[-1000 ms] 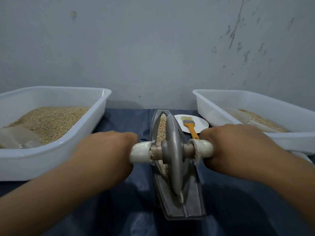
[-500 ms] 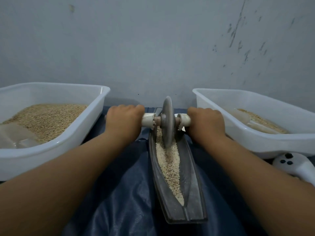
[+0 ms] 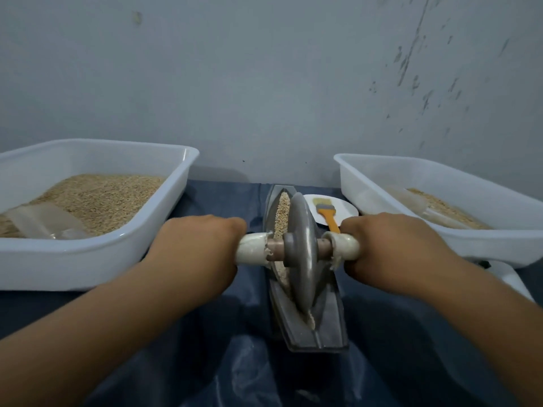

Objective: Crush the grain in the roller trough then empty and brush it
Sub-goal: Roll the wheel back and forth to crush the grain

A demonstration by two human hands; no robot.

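Standing beside the counter (image 3: 205, 362) with its dark blue plastic sheet, I watched the person work the grey metal disc roller (image 3: 302, 254) along the narrow boat-shaped grey metal trough (image 3: 332, 318), which lay lengthwise between the two arms. The left hand (image 3: 197, 254) had its fingers curled round the white sleeve of the axle on its side, and the right hand (image 3: 390, 251) was wrapped the same way round the white sleeve opposite, so each grip was closed on the roller's handle. The disc stood upright in the groove toward the near part of the trough, and a ridge of pale tan grain (image 3: 282, 212) showed in the channel beyond it, with a little more beside the wheel lower down. A large white plastic tub (image 3: 117, 254) heaped with the same grain sat to the left, and a second white plastic tub (image 3: 440, 242) holding a smaller amount sat to the right. Just behind the right hand, a small white plate (image 3: 346, 211) carried the orange-handled brush (image 3: 327, 214), untouched. By my reckoning the crushing step was in hand, with emptying and brushing not yet begun. The next move would call for a steady push away along the groove, keeping the disc upright and even pressure on both sleeves so grain did not spill over the rim.
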